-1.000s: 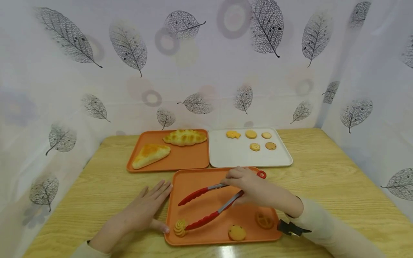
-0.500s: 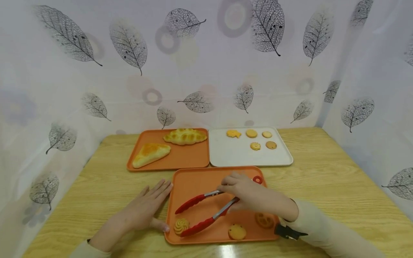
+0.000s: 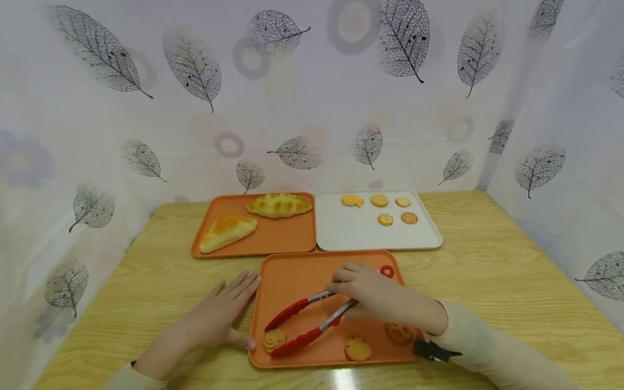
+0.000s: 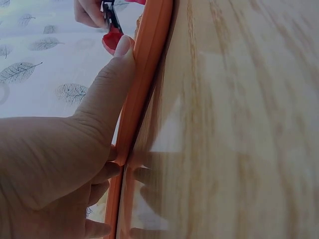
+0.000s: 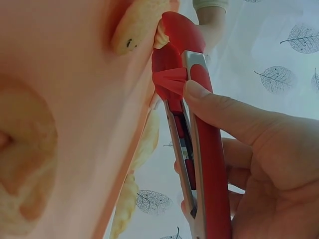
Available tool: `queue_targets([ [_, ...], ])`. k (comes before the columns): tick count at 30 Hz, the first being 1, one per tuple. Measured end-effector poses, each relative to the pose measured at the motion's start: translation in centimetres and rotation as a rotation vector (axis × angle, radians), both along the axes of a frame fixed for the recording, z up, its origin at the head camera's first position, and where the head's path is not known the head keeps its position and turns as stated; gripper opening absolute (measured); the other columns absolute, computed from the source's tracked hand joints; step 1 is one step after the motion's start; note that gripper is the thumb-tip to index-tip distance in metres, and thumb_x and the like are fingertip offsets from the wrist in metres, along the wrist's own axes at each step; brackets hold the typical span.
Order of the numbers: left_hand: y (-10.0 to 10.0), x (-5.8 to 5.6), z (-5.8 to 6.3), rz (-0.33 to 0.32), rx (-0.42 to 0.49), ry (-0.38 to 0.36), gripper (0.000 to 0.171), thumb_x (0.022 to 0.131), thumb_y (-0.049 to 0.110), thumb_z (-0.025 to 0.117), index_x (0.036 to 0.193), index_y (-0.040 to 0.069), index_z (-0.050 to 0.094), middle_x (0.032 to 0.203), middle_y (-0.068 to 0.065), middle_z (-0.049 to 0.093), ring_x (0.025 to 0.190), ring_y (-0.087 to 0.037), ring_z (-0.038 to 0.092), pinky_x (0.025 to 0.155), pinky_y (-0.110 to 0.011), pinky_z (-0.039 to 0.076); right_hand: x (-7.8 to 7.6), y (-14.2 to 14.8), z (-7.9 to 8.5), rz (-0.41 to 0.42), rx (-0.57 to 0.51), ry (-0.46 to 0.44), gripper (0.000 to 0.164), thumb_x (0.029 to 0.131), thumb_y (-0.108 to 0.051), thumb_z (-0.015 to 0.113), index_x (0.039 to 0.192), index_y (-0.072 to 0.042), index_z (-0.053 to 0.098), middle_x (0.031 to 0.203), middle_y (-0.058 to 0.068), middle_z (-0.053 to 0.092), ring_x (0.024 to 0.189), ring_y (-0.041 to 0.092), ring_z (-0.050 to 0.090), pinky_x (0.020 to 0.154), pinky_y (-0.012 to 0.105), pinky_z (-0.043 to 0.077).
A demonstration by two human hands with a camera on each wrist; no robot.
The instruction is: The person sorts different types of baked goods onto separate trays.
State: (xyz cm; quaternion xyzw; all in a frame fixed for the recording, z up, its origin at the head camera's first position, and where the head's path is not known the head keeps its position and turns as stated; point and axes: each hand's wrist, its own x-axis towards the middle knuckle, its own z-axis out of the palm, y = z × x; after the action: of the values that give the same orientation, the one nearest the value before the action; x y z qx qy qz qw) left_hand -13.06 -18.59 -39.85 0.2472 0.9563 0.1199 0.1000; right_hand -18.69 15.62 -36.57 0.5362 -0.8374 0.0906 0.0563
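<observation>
My right hand (image 3: 363,290) grips a pair of red and silver tongs (image 5: 212,164), thumb on one arm and fingers round the other. The tongs' red tips stand apart on either side of a swirl cookie (image 3: 275,340) at the near left corner of the front orange tray (image 3: 292,265). My left hand (image 3: 219,314) lies with straight fingers at that tray's left side; in the left wrist view its thumb (image 4: 107,84) touches the rim. A speckled round cookie (image 3: 358,349) and a pretzel-like cookie (image 3: 398,332) also lie on this tray.
Behind, a second orange tray (image 3: 273,246) holds a triangular pastry (image 3: 226,233) and a braided bread (image 3: 279,206). Beside it, a white tray (image 3: 341,233) bears several small cookies, among them a fish-shaped one (image 3: 352,201). A leaf-print cloth (image 3: 312,108) hangs behind the wooden table (image 3: 487,260).
The tongs have moved left and nearer to me, and their tips have come in on both sides of the swirl cookie. My left hand has stayed in place.
</observation>
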Motion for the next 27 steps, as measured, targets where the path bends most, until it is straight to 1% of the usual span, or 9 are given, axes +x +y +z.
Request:
queue_targets([
  [5,-0.1,-0.1,0.0,0.000,-0.001,-0.006,0.122,0.067,0.080,0.057,0.155,0.004,0.019,0.163,-0.017,0.016,0.151,-0.038,0.013,0.112,-0.071,0.020,-0.4,0.3,0.1,-0.009,-0.012,0.012,0.047,0.073,-0.035,0.083,0.113,-0.014,0.071,0.104,-0.004,0.064,0.095,0.014,0.055,0.082,0.028,0.050],
  [11,-0.1,-0.1,0.2,0.002,0.003,-0.017,0.122,0.068,0.080,0.056,0.156,0.004,0.019,0.163,-0.016,0.016,0.151,-0.038,0.013,0.112,-0.071,0.019,-1.1,0.9,0.4,-0.013,-0.056,0.026,0.043,0.073,-0.030,0.084,0.110,-0.012,0.071,0.101,-0.003,0.065,0.093,0.014,0.054,0.083,0.030,0.049],
  [14,-0.1,-0.1,0.2,0.002,0.005,-0.021,0.122,0.067,0.080,0.056,0.156,0.004,0.019,0.163,-0.016,0.015,0.151,-0.038,0.013,0.112,-0.071,0.019,-1.6,1.2,0.6,-0.027,-0.064,0.033,0.041,0.073,-0.028,0.085,0.108,-0.011,0.072,0.098,-0.003,0.065,0.090,0.014,0.054,0.078,0.029,0.048],
  [19,0.0,0.0,0.2,0.002,0.007,-0.022,0.123,0.067,0.080,0.057,0.156,0.004,0.018,0.163,-0.016,0.015,0.151,-0.038,0.013,0.112,-0.071,0.019,-2.6,1.9,0.7,-0.082,-0.067,0.054,0.044,0.071,-0.030,0.086,0.107,-0.010,0.073,0.095,-0.002,0.063,0.088,0.015,0.053,0.069,0.024,0.043],
  [23,0.0,0.0,0.2,0.003,0.009,-0.021,0.123,0.067,0.080,0.057,0.156,0.004,0.018,0.163,-0.016,0.015,0.151,-0.038,0.013,0.112,-0.071,0.019,-3.4,2.5,0.8,-0.108,-0.077,0.071,0.046,0.069,-0.029,0.087,0.107,-0.007,0.072,0.095,0.000,0.062,0.088,0.016,0.054,0.068,0.026,0.043],
  [27,-0.1,0.0,0.1,0.004,0.012,-0.012,0.123,0.067,0.080,0.057,0.156,0.004,0.018,0.163,-0.017,0.016,0.151,-0.038,0.013,0.112,-0.071,0.019,-4.4,3.0,0.8,-0.145,-0.067,0.095,0.045,0.070,-0.029,0.087,0.107,-0.006,0.072,0.095,0.001,0.063,0.086,0.017,0.054,0.067,0.027,0.044],
])
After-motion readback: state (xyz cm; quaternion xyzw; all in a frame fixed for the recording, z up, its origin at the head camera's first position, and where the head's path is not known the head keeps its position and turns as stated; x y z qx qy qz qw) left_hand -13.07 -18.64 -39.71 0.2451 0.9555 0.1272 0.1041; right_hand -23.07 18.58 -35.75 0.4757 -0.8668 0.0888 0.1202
